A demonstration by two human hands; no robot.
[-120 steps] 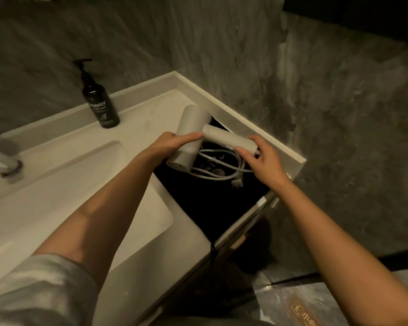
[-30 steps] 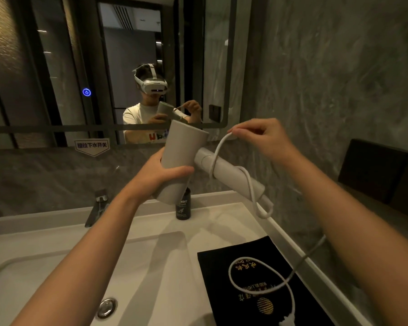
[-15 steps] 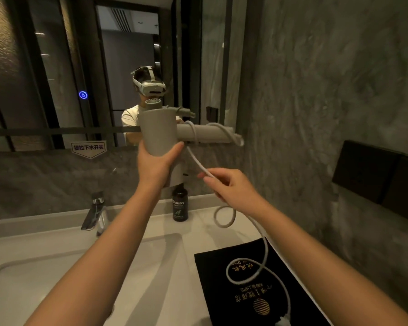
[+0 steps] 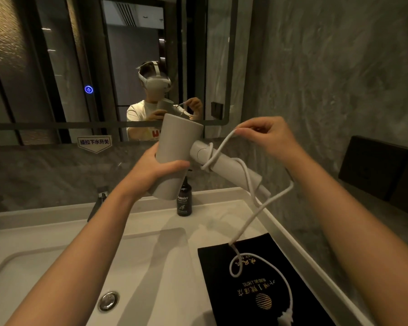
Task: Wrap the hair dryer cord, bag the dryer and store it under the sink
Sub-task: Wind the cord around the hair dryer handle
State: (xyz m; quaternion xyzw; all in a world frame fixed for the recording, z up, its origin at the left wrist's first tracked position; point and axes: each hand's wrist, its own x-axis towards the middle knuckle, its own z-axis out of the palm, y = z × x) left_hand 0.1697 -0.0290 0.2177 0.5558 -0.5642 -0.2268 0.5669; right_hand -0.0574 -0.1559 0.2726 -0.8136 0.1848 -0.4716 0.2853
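My right hand (image 4: 266, 135) has swung from below the handle half a second ago to above it, pinching the cord (image 4: 247, 222) between thumb and fingertips and carrying it over the top. One turn now sits snug around the handle by the hinge, and a looser one hangs further down. My left hand (image 4: 160, 168) has tipped the dryer (image 4: 179, 147) so its handle slants down to the right, and it is closed around the barrel, holding the dryer in the air above the counter (image 4: 224, 208).

I judge the wrapping is barely begun: most of the cord trails down from my right hand to the bag (image 4: 264, 285), which lies flat on the counter's right end, with a loop and the plug (image 4: 285, 320) resting on it. Bagging and storing are both untouched.

The handle's far end hides behind the cord, and the plug sits at the frame's lower edge, so I cannot make out its prongs. The space under the sink is out of view. In this dim light I cannot find the bag's opening.
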